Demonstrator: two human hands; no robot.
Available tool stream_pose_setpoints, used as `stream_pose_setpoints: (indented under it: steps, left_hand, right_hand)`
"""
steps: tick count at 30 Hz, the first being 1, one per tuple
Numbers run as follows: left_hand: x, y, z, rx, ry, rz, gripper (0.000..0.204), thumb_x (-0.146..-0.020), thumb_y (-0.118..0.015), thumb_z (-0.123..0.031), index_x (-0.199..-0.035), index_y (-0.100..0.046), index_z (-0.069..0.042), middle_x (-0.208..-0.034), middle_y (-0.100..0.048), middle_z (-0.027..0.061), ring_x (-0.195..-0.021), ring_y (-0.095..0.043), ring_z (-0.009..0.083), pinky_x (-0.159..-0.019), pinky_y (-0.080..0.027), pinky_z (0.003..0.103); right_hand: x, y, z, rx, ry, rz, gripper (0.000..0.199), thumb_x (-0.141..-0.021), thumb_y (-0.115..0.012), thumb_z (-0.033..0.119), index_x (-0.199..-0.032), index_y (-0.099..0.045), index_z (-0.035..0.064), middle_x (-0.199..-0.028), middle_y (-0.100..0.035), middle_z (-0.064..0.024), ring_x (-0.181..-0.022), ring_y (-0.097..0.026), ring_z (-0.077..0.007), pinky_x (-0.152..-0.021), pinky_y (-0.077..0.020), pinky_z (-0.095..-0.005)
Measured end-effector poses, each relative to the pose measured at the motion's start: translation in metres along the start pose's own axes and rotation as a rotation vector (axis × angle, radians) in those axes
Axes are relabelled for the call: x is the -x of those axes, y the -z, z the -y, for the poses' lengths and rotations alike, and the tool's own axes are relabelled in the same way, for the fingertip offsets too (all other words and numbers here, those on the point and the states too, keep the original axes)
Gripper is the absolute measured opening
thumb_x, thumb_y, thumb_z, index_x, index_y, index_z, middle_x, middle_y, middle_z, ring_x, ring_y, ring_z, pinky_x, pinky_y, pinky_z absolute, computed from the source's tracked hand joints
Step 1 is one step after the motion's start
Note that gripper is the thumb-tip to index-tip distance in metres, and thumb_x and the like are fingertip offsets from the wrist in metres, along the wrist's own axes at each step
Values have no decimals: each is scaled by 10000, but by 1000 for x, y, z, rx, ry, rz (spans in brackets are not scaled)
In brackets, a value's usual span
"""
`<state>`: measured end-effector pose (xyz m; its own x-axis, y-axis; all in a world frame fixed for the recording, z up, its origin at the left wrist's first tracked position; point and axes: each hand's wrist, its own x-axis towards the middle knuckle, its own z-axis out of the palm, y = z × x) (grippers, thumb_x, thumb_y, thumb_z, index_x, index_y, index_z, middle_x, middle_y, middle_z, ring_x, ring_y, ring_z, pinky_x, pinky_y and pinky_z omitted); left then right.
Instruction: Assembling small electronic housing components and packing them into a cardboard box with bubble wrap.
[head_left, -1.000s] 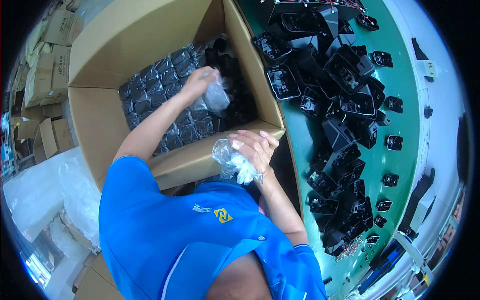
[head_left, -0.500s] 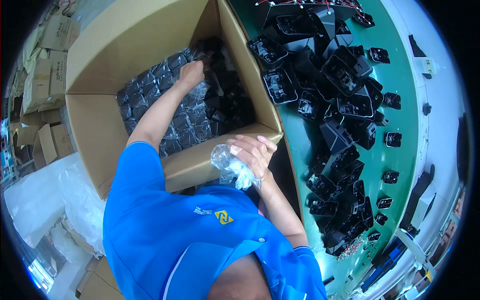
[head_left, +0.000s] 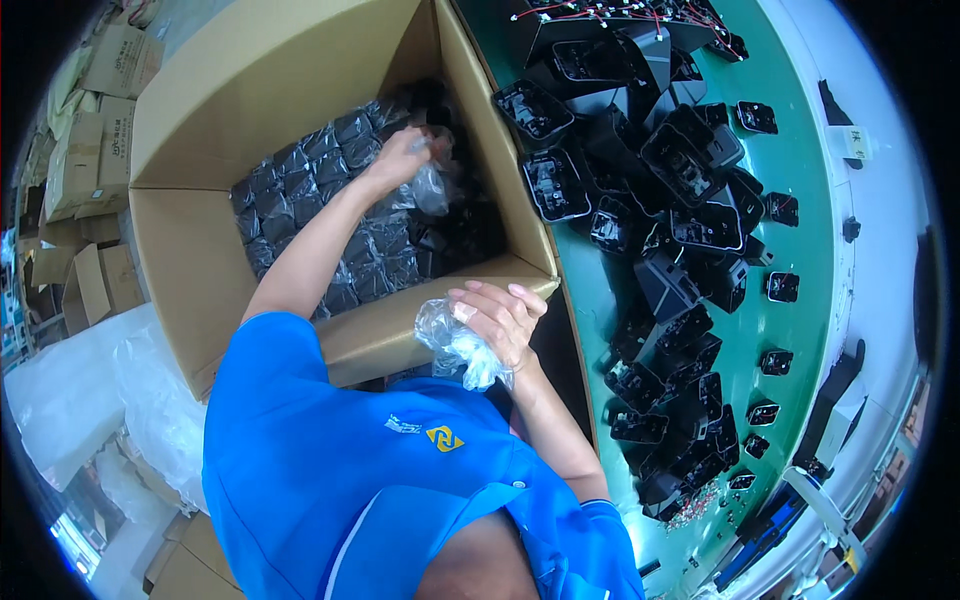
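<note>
Deep inside the cardboard box (head_left: pixel 190 250), left hand (head_left: pixel 400 155) gripping a bagged part (head_left: pixel 432 185), right hand (head_left: pixel 500 318) clutching crumpled plastic bags (head_left: pixel 455 345), many wrapped parts (head_left: pixel 330 220) left.

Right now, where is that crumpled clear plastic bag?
In the head view, the crumpled clear bag is in the right hand, at the cardboard box's near edge.

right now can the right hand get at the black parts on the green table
Probably yes: the right hand sits by the box's corner, the black parts lie close beside it, nothing between, though it holds crumpled plastic.
</note>
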<state>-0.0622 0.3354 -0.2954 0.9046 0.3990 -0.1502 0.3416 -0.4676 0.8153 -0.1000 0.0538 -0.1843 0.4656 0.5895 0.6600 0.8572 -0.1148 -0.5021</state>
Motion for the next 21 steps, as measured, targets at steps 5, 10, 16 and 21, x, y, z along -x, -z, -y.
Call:
stream_pose_setpoints:
  steps: [5,10,16,21]
  left_hand:
    - [-15,16,51,-119,72,-228,250,-837,-586,-234,-915,-690,-21,-807,-700,185,-721,-666,391,-656,-503,484]
    - [-44,16,71,-450,10,-203,238,-866,-543,-207,-927,-699,-39,-826,-707,171,-736,-667,388,-657,-502,483]
    - [-73,13,80,-894,-143,-18,264,-912,-472,-169,-956,-712,-70,-869,-720,146,-762,-669,385,-649,-500,479]
    - [-88,3,159,-1052,-275,-136,290,-919,-455,-201,-961,-715,-79,-877,-719,160,-753,-667,389,-630,-495,479]
  right_hand:
    - [-3,-2,5,-34,14,-10,215,-856,-687,179,-1070,-666,180,-1080,-734,46,-1071,-655,-124,-1059,-334,-320]
    - [-5,1,5,-31,5,14,217,-859,-687,179,-1074,-667,175,-1075,-735,41,-1066,-656,-126,-1058,-337,-320]
    - [-6,3,5,-18,-5,16,211,-874,-669,172,-1085,-665,168,-1074,-734,31,-1063,-655,-131,-1057,-340,-323]
    - [-5,1,5,-28,19,17,219,-880,-653,167,-1099,-662,156,-1084,-727,18,-1061,-654,-140,-1063,-337,-331]
